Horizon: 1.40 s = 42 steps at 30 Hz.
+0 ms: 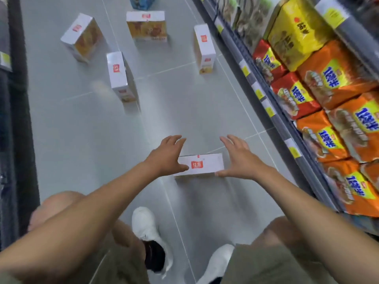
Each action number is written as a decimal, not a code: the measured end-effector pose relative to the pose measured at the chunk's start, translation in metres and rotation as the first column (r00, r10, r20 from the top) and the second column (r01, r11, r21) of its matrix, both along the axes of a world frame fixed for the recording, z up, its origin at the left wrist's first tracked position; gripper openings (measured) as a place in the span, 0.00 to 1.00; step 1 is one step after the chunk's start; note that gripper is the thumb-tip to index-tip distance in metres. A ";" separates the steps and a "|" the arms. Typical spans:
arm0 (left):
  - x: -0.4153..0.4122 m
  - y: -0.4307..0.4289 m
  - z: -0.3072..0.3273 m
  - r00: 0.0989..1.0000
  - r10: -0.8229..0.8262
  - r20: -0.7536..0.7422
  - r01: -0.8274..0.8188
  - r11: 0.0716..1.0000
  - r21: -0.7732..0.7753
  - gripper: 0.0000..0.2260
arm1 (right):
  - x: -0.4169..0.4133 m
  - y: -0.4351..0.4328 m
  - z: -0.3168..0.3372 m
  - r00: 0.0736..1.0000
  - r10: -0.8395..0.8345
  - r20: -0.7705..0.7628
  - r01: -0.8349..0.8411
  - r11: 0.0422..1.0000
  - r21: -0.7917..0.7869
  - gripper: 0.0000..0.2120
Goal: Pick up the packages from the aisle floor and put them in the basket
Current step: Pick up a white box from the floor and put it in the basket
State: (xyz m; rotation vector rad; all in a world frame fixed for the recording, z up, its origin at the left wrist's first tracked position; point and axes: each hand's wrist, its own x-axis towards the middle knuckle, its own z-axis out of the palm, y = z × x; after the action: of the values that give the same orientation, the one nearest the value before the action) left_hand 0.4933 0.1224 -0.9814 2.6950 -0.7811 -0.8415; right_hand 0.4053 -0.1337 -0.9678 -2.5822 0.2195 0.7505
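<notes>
White cardboard package (202,163), bearing a red square logo on top, is lying on the grey tiled floor (82,130). The left hand (166,158) and right hand (238,160) are flanking its ends, fingers spread, gripping nothing. Four similar packages (121,76) are standing farther along the aisle.

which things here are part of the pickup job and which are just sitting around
Job: nearest box, left hand, right hand, far-left box, back box, middle box, right-side box. No basket in view.

Not the job: orange noodle packs, yellow pack, price tags.
</notes>
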 end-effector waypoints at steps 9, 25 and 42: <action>-0.011 -0.009 -0.168 0.993 0.021 -0.118 -0.002 0.987 0.158 0.56 | 0.015 0.010 -0.173 0.984 0.141 -0.112 -0.155 0.980 -0.127 0.63; -0.012 -0.021 -0.205 1.000 -0.004 -0.025 0.006 0.998 0.067 0.37 | 0.025 0.020 -0.211 0.981 0.185 -0.062 -0.192 0.968 -0.162 0.39; -0.008 -0.009 0.220 0.996 -0.083 -0.046 0.085 0.995 0.047 0.37 | 0.017 0.031 0.194 0.988 0.126 -0.087 -0.136 0.984 -0.116 0.40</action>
State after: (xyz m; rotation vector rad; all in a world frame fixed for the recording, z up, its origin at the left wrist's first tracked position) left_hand 0.4853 0.1130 -0.7613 2.6924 -0.8808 -0.9470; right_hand 0.4221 -0.1030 -0.7740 -2.7053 0.1238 0.9146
